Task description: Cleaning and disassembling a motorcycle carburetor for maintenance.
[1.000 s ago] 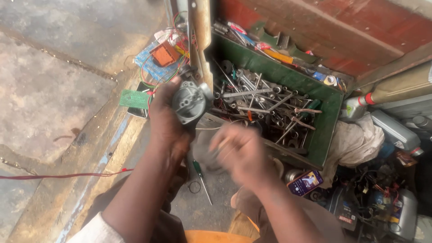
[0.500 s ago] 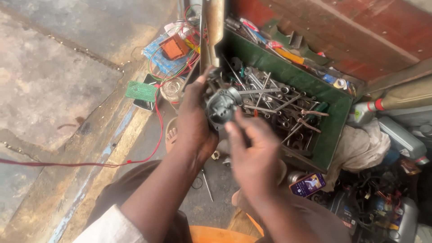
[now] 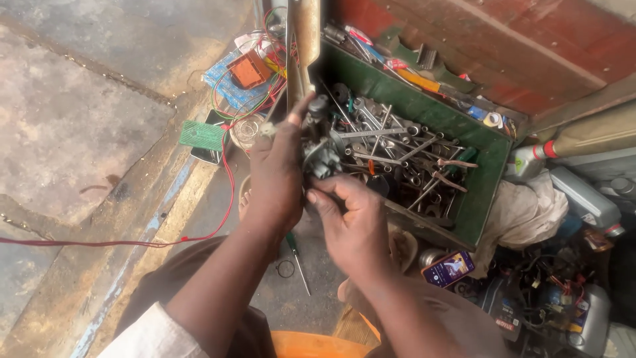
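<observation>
A small grey metal engine part [image 3: 317, 151] is held up between both hands, directly in front of the green toolbox [image 3: 487, 192]. The left hand [image 3: 277, 174] is closed around the part's left side, thumb raised along a dark knob at its top. The right hand [image 3: 354, 222] is curled against the part from below, fingertips [image 3: 317, 196] pressed to its underside; how firmly it is gripped cannot be told.

Just beyond the hands, the toolbox is seen filled with spanners and sockets [image 3: 391, 142], with red-handled pliers [image 3: 454, 174] toward its right end. Beyond and left of the left hand, an orange block on a blue circuit board [image 3: 246, 71] is noted amid tangled wires, with a green circuit board [image 3: 202, 135] nearer. A red wire [image 3: 132, 242] is run across the concrete floor [image 3: 73, 119] to the left. Below the hands, a screwdriver [image 3: 298, 260] is seen on the floor. To the right of the right hand lie a lit phone [image 3: 448, 267], a pale rag [image 3: 523, 215] and a grey oil bottle [image 3: 586, 202].
</observation>
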